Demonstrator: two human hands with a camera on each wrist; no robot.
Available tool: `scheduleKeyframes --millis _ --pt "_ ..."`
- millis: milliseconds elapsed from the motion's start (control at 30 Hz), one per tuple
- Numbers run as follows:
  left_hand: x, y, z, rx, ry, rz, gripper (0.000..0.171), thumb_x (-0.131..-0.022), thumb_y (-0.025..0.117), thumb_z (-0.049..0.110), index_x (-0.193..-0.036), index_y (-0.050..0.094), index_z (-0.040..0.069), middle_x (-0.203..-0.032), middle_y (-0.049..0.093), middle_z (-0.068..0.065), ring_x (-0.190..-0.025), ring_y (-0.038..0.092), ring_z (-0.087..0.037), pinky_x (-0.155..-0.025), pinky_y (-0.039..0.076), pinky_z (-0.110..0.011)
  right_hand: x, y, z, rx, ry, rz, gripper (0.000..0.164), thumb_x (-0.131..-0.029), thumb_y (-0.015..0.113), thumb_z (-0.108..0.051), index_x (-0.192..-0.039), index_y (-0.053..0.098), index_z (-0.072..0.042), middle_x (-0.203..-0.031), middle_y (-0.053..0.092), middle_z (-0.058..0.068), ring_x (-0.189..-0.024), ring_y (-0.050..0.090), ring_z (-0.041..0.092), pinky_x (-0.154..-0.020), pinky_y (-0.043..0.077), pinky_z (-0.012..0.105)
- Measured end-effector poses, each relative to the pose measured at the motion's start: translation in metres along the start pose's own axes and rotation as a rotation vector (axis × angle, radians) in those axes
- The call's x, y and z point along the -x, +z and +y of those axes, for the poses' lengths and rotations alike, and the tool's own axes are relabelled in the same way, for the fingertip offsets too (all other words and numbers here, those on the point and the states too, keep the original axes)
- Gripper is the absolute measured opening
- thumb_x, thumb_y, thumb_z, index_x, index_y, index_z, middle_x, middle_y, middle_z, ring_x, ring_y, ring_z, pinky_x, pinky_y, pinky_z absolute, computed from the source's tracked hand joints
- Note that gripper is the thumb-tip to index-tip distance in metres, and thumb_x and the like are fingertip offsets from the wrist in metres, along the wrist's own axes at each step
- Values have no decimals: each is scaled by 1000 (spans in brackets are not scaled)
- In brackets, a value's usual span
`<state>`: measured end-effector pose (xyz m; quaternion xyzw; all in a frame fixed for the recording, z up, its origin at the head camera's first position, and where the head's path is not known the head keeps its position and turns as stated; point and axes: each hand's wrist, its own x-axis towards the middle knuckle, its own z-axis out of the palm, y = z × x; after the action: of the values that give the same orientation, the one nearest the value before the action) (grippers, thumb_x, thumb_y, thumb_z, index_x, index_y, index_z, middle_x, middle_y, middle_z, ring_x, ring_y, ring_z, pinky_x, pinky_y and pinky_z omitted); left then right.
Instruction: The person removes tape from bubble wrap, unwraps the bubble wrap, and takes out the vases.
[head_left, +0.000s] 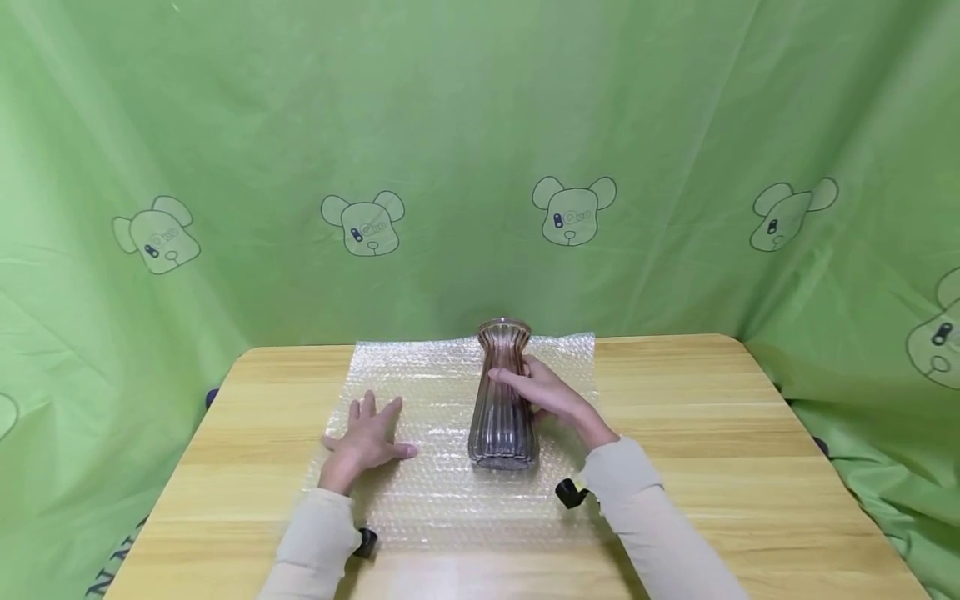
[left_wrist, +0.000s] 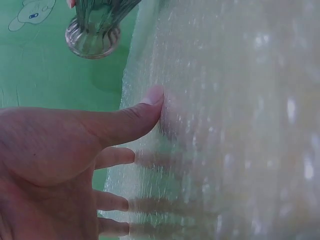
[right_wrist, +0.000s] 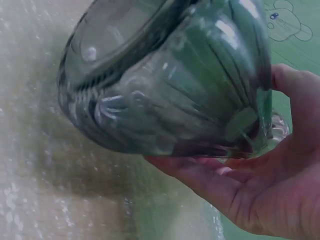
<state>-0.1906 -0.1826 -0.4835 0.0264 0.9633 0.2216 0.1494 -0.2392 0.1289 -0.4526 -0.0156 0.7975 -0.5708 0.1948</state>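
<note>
A ribbed glass vase (head_left: 504, 417), amber at its flared mouth and grey toward the base, is gripped around its middle by my right hand (head_left: 551, 390). In the right wrist view the vase's thick base (right_wrist: 150, 100) faces the camera, with fingers beneath it and the thumb on the far side. Under the vase lies a sheet of bubble wrap (head_left: 435, 500). My left hand (head_left: 367, 437) rests on the wrap's left part, fingers spread. The left wrist view has the thumb (left_wrist: 132, 120) against the bubble wrap (left_wrist: 240, 125), and the vase's rim (left_wrist: 92, 45) at the top.
The light wooden table (head_left: 690, 433) extends past the bubble wrap on both sides. A green curtain (head_left: 465, 125) with bear-head prints hangs behind the table's far edge and along the sides. A small black camera (head_left: 572, 493) sits at the right wrist, another black piece (head_left: 366, 543) at the left.
</note>
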Motion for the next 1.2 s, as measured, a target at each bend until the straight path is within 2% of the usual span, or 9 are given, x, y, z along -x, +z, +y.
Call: scheduleKeyframes --millis 233,500,767,900,1067,1200 --pt "7 4 8 3 0 8 93 -84 81 46 -161 36 20 -168 5 -28 -151 3 -54 -94 5 -94 4 -16 -5 18 -42 51 94 -94 69 -52 -162 19 -10 -139 53 31 -117 61 46 -76 63 53" --pt "9 5 11 22 18 8 78 -92 75 39 -159 40 21 -168 8 -27 -151 5 -55 -93 6 -95 3 -28 -12 41 -63 113 99 -93 71 -51 -163 14 -11 -135 54 30 -115 61 46 -76 63 50" --pt "9 6 15 33 24 37 67 -94 74 25 -155 46 21 -167 15 -26 -150 12 -54 -90 9 -96 -2 -38 -19 97 -80 175 108 -92 71 -55 -164 6 -9 -139 50 31 -119 59 45 -89 60 54" --pt "7 6 15 30 30 54 67 -92 76 23 -154 48 21 -165 20 -25 -149 15 -53 -88 12 -97 -5 -44 -22 117 -88 218 113 -89 73 -57 -165 4 -10 -139 49 31 -117 60 45 -91 59 53" --pt "7 6 16 24 18 70 69 -89 79 23 -152 51 22 -161 27 -23 -147 21 -51 -89 13 -97 -11 -47 -26 97 -99 250 113 -88 77 -52 -165 6 -12 -138 52 29 -116 60 42 -93 59 51" --pt "10 9 17 32 6 76 70 -86 81 23 -150 53 22 -159 29 -23 -145 23 -50 -91 10 -96 -15 -48 -29 110 -130 287 112 -85 82 -44 -165 10 -14 -142 48 29 -124 55 43 -102 52 57"
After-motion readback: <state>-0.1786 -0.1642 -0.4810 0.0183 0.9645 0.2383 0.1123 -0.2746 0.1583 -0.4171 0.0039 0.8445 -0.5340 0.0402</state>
